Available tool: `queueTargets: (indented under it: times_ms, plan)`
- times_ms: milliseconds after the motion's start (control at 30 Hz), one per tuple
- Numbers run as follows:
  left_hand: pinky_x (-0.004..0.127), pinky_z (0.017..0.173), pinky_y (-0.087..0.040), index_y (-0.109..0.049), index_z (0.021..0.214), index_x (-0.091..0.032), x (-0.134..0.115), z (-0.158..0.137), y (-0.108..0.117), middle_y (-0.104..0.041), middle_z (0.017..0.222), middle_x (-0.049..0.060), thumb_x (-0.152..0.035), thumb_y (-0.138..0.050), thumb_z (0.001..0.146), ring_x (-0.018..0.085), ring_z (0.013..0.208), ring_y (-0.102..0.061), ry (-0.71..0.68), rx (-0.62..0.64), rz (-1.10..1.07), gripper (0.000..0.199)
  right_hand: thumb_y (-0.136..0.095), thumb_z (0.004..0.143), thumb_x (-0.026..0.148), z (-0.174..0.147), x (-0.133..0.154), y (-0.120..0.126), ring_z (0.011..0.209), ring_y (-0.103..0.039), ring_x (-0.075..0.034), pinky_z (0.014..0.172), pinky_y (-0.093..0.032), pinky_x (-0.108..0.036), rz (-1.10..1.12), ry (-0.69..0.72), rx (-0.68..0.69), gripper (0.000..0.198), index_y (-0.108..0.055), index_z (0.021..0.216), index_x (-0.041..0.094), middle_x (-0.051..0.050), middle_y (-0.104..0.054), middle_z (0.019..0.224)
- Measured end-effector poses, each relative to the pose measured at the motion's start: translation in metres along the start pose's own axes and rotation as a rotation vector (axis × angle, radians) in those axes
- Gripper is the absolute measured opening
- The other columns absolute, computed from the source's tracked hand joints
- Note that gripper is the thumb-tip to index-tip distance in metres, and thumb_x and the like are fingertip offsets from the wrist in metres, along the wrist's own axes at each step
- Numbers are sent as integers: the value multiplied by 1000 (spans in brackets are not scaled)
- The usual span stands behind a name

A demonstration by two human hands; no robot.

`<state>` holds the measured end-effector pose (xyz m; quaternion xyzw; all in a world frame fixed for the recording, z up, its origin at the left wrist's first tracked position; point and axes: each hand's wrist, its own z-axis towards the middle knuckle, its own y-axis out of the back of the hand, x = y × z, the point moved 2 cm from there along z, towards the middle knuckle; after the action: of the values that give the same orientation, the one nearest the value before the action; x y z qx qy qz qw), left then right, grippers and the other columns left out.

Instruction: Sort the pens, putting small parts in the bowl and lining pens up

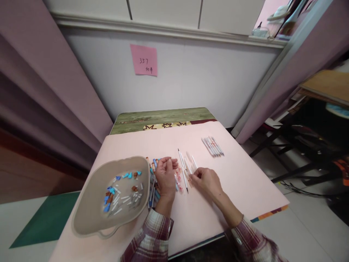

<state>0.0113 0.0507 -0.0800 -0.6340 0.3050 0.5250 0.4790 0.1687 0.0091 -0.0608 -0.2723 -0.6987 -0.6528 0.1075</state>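
Note:
My right hand (207, 181) pinches the lower end of a whitish, see-through pen barrel (188, 165), blurred by motion. Close by on its left, a thin white rod with dark tips (183, 171), like a pen refill, lies on the table. My left hand (167, 176) is loosely curled with its fingers a little apart, and nothing shows in it. It hovers over a pile of blue and brown pens (153, 183), partly hiding them. Between the hands are small pinkish clear pen parts (178, 176). A neat row of whitish pens (213, 146) lies farther right.
A beige bin (81, 207) stands at the table's left, with blue and brown caps (109, 196) and small white pieces (125, 199) inside. Pale pink covering (240, 182) lies over the table. A wall with a pink note (144, 60) rises behind; curtains hang on both sides.

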Motion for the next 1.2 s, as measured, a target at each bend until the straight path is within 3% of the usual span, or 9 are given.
queueTargets:
  times_ms: [100, 300, 433, 533, 633, 800, 1000, 1100, 1200]
  plan:
    - [27, 61, -52, -58, 88, -15, 2, 0, -1, -70, 74, 5, -30, -61, 80, 13, 60, -63, 10, -3, -33, 17, -57, 79, 39, 11, -19, 14, 66, -61, -17, 53, -30, -26, -92, -99, -101, 22, -70, 69, 24, -2, -70, 68]
    - [28, 63, -53, -58, 88, -16, 6, 1, 0, -71, 75, 4, -31, -61, 81, 13, 62, -64, 8, 15, -42, 16, -59, 78, 44, 21, -39, 19, 71, -62, -19, 55, -31, -26, -136, -132, -58, 26, -70, 70, 23, -4, -70, 72]
    - [28, 62, -52, -58, 88, -16, 6, 1, 1, -70, 75, 4, -30, -61, 81, 13, 61, -63, 9, 7, -34, 16, -58, 81, 46, 14, -32, 22, 69, -62, -18, 55, -31, -25, -92, -127, -93, 26, -69, 73, 24, -1, -70, 70]
    - [28, 62, -52, -58, 88, -16, 6, 2, 2, -70, 74, 4, -31, -60, 82, 13, 61, -63, -8, 6, -3, 16, -59, 81, 43, 2, -15, 15, 66, -61, -16, 55, -32, -25, -59, -28, -28, 23, -70, 72, 25, 0, -70, 69]
    - [28, 63, -53, -58, 88, -16, 7, 3, 2, -71, 75, 4, -31, -60, 82, 13, 62, -64, -14, 3, 15, 16, -63, 77, 44, -12, 0, -1, 66, -63, -17, 57, -33, -25, -123, 39, 63, 22, -71, 70, 25, -1, -71, 69]
    - [27, 62, -53, -58, 88, -16, 5, 1, 1, -70, 76, 5, -31, -60, 81, 13, 63, -64, 4, 12, 20, 17, -58, 80, 37, -20, 8, -12, 68, -65, -20, 57, -34, -26, -214, 39, 52, 21, -71, 73, 23, -5, -72, 70]
    - [17, 37, -33, -61, 88, -16, 0, -8, -12, -66, 66, 1, -36, -70, 73, 7, 42, -51, 188, 264, 6, 26, -56, 83, 36, -17, 13, 12, 58, -62, -14, 55, -35, -23, 51, 79, -117, 18, -65, 75, 22, 0, -69, 65]
    - [17, 35, -26, -63, 81, -15, 3, -14, -18, -62, 57, -1, -34, -75, 69, 6, 38, -46, 342, 439, -37, 26, -59, 82, 36, -17, 18, 14, 56, -61, -13, 55, -36, -22, 108, 126, -171, 17, -63, 74, 22, 2, -68, 63]
    - [16, 37, -27, -61, 73, -13, 4, -15, -19, -65, 62, 2, -33, -73, 70, 5, 42, -48, 391, 480, -99, 23, -60, 83, 40, -14, 13, 13, 57, -60, -13, 56, -38, -22, 175, 194, -184, 20, -66, 78, 22, 2, -67, 63]
